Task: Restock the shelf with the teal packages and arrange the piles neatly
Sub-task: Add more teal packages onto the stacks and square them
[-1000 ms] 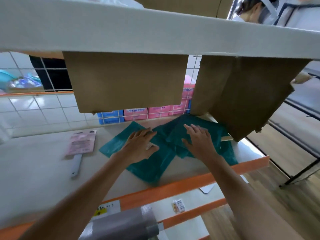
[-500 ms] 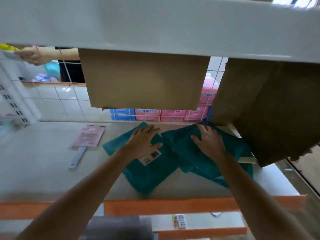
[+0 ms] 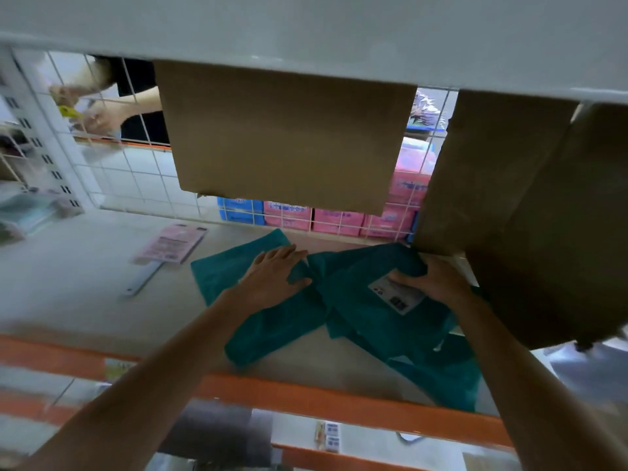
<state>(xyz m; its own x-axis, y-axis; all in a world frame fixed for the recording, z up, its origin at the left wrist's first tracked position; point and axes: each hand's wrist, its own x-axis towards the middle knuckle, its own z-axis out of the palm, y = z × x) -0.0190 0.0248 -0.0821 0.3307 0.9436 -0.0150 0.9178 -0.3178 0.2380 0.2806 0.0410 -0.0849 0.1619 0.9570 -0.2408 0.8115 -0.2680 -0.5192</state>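
Arranging step, I judge: the left hand (image 3: 272,277) lies flat on the left teal package (image 3: 278,331) at the middle of the shelf (image 3: 85,294), the right hand (image 3: 433,282) grips the skewed right teal pile (image 3: 360,321) toward its right edge, which next needs squaring

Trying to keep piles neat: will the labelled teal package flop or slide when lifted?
Probably floppy: the labelled teal package bunches where the right hand grips it. Perhaps slippery: the teal packages lie splayed across each other.
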